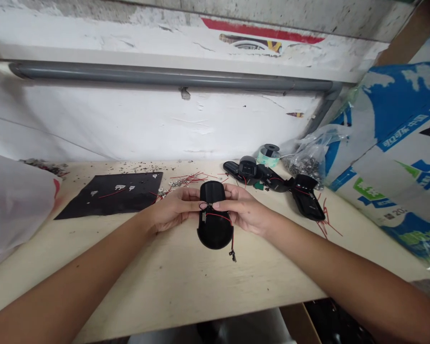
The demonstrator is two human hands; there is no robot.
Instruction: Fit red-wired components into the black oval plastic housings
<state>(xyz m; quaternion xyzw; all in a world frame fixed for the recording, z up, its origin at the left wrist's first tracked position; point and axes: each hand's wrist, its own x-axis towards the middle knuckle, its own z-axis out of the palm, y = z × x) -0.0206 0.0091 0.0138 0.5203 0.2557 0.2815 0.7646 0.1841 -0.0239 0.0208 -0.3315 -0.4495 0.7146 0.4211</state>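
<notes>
A black oblong plastic casing with a red wire across it and a small black connector dangling below is held over the middle of the wooden bench. My left hand grips its left side and my right hand its right side. Both thumbs press on the casing's middle, where the red wire meets a small metal part.
Several more black casings with red wires lie at the back right, beside a tape roll and a clear bag of small metal parts. A black mat with loose bits lies at the left. A white bag sits far left, printed sacks at the right.
</notes>
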